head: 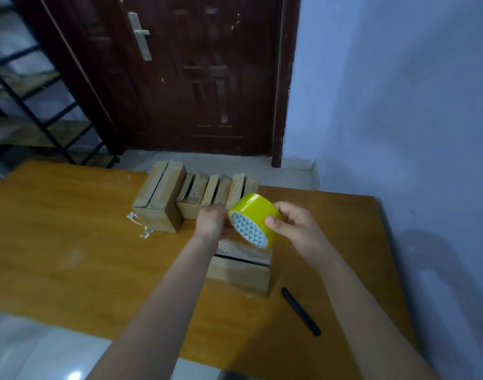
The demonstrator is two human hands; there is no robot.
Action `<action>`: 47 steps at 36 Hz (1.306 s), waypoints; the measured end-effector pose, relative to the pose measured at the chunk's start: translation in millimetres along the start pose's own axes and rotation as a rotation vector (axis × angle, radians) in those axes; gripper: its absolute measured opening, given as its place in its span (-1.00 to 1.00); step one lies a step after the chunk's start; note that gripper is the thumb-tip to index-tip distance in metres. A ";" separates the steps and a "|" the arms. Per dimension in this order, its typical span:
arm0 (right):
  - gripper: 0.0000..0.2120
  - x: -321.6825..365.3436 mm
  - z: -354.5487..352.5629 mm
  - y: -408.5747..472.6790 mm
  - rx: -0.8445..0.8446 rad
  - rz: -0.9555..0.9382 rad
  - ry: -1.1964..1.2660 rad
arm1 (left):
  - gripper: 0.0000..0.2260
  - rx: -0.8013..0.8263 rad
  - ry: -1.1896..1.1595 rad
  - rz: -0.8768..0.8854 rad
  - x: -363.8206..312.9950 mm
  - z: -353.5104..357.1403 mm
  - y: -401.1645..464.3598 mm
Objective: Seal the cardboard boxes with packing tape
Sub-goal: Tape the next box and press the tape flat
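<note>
A roll of yellow packing tape [253, 218] is held up in the air over the middle of the wooden table [70, 242], just above a small cardboard box [239, 270]. The roll is a wide, glossy cylinder; its open end faces the camera and shows a white core printed with small grey triangles. The right hand [295, 231] grips the roll, thumb on the near rim and fingers curled round the far side. The left hand [211, 222] touches the roll's left edge with curled fingers; whether it pinches the tape's loose end I cannot tell.

The box below is matt brown card, rectangular, its 2 top flaps meeting at a dark unsealed slit. Along the table's far edge stands a row of 4 more cardboard boxes [196, 198], the left one taller, each with an open seam on top. Crumpled clear tape scraps [139, 223] lie just beside the tall box. A slim black pen [300, 311] lies near the table's right edge.
</note>
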State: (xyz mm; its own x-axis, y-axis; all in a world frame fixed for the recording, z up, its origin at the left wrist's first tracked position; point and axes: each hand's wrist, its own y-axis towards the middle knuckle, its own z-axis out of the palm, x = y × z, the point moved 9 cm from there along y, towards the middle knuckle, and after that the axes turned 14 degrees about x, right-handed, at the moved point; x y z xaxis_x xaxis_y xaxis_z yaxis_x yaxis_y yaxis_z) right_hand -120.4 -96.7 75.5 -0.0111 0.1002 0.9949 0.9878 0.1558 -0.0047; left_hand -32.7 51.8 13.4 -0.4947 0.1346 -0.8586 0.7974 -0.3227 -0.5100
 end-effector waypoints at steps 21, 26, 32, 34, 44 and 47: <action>-0.82 -83.9 -14.6 -33.4 0.284 0.401 -0.575 | -0.87 -0.163 -0.304 0.092 77.4 -51.6 1.7; -0.76 -101.4 -23.2 -38.9 0.258 0.492 -0.605 | -0.91 -0.189 -0.367 0.070 102.2 -51.4 8.8; -0.48 -110.8 -18.2 -33.7 0.235 0.700 -1.142 | -0.76 -0.241 -0.471 0.035 111.2 -54.8 19.3; -0.44 -117.0 -19.9 -33.7 0.248 0.745 -1.096 | -0.60 -0.231 -0.488 0.022 112.4 -58.0 22.0; -0.66 -122.7 -14.9 -26.9 0.268 0.509 -0.656 | -0.62 -0.121 -0.714 0.030 113.1 -64.9 28.7; -0.72 -123.7 -23.0 -26.3 0.217 0.499 -0.491 | -0.63 -0.106 -0.750 0.024 114.7 -66.0 31.2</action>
State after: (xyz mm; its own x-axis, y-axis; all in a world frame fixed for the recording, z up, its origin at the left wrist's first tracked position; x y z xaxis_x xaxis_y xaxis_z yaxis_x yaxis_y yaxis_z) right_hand -141.4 -135.8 -45.2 0.3135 0.6307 0.7099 0.8412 0.1624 -0.5158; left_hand -41.8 119.0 -104.5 -0.5491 -0.5566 -0.6235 0.8212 -0.2204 -0.5264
